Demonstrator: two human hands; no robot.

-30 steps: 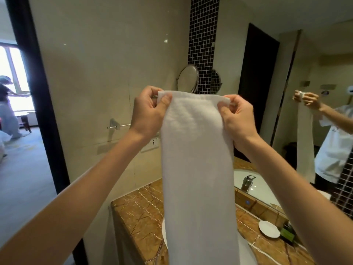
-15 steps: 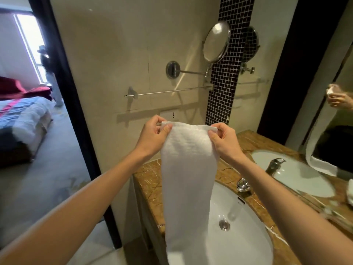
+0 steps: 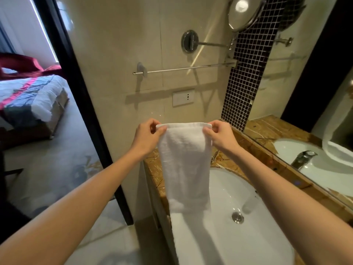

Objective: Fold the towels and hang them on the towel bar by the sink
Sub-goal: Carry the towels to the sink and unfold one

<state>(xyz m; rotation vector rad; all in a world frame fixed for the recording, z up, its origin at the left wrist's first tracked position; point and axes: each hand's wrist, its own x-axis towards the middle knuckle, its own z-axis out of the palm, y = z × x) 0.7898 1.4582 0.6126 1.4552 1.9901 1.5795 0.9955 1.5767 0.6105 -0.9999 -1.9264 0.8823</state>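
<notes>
A white towel (image 3: 184, 165), folded into a long narrow strip, hangs straight down in front of me over the left rim of the sink. My left hand (image 3: 148, 137) pinches its top left corner and my right hand (image 3: 219, 136) pinches its top right corner. The towel's lower end reaches down over the basin edge. A chrome towel bar (image 3: 187, 68) runs across the beige wall above and beyond my hands, with nothing on it.
A white oval sink (image 3: 267, 217) sits in a brown marble counter (image 3: 154, 175). A round swing-arm mirror (image 3: 243, 12) juts from the wall above the bar. A wall socket (image 3: 183, 97) is below the bar. A large mirror is at right, and a dark doorway at left opens onto a bedroom.
My hands and the towel have dropped from face height to just above the counter. My view has tilted down, so the whole towel bar now shows above my hands.
</notes>
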